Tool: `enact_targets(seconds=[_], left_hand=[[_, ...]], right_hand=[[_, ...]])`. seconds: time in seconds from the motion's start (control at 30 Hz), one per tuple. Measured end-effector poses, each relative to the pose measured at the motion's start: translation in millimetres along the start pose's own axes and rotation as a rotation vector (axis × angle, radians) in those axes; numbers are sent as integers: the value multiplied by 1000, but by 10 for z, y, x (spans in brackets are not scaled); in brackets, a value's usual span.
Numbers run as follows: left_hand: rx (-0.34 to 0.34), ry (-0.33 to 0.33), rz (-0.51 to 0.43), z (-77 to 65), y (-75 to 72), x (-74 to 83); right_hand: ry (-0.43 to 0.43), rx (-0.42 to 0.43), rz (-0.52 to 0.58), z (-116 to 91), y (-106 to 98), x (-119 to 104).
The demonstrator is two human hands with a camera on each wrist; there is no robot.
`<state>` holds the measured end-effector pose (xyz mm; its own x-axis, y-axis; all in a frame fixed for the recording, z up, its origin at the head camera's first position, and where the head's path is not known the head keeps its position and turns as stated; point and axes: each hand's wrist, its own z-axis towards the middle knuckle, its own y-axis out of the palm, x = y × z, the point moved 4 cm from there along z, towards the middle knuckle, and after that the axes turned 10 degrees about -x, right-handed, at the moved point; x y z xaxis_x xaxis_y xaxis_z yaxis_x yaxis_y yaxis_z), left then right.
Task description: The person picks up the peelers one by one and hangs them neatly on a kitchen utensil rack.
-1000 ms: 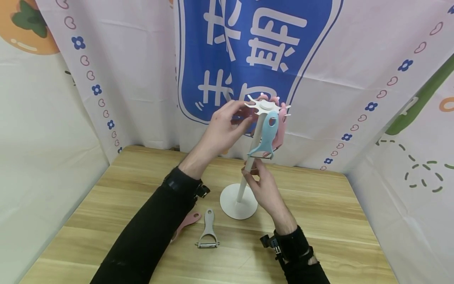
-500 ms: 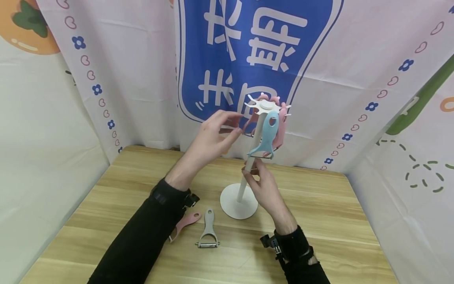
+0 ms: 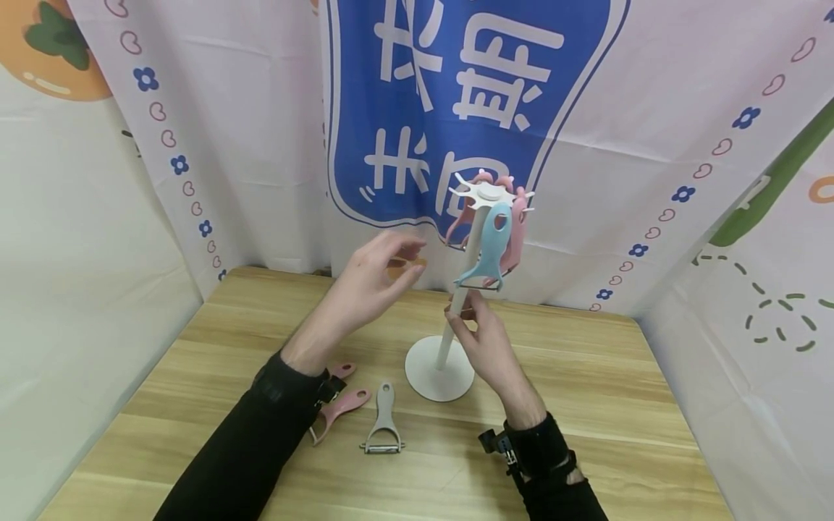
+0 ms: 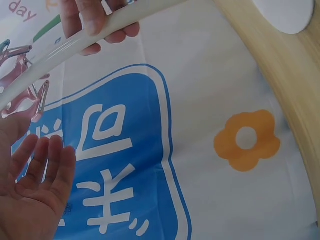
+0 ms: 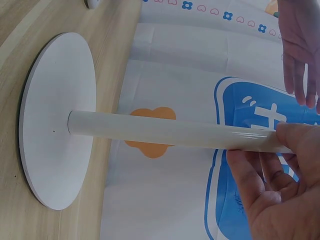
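My right hand (image 3: 489, 347) pinches the pole (image 5: 175, 132) of a white stand between thumb and fingers, above its round base (image 3: 426, 383). On the stand's spoked top (image 3: 489, 194) hang a light blue peeler (image 3: 493, 242) and several pink peelers (image 3: 517, 235), partly hidden behind one another. Left of the stand, my left hand (image 3: 368, 278) is in the air with relaxed fingers and nothing in them, apart from the peelers. Below it on the table lie a grey peeler (image 3: 384, 414), a pink peeler (image 3: 343, 405) and another pink handle (image 3: 343, 370), partly covered by the left wrist.
The wooden table (image 3: 573, 405) reaches back to a printed cloth (image 3: 260, 145) with a blue sign. Pale cloth walls (image 3: 749, 275) stand at both sides. Dark sleeves and wrist cameras (image 3: 498, 443) are on both arms.
My left hand has let go of a pink peeler at the stand's top and drawn back left and down. Another pink handle shows on the table. The right hand stays on the pole.
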<state>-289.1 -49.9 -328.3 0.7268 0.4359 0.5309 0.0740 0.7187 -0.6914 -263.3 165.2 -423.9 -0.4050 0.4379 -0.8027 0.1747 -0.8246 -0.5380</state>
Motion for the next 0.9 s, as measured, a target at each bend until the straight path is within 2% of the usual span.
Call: enact_targets(seconds=[0.43, 0.7, 0.9], left_hand=[[-63, -43, 88, -326, 53, -134], [-147, -110, 159, -552, 123, -280], [-206, -141, 169, -699, 180, -401]], right_hand=[[9, -4, 18, -6, -6, 7], [7, -6, 16, -5, -3, 0], [6, -4, 14, -6, -8, -2]])
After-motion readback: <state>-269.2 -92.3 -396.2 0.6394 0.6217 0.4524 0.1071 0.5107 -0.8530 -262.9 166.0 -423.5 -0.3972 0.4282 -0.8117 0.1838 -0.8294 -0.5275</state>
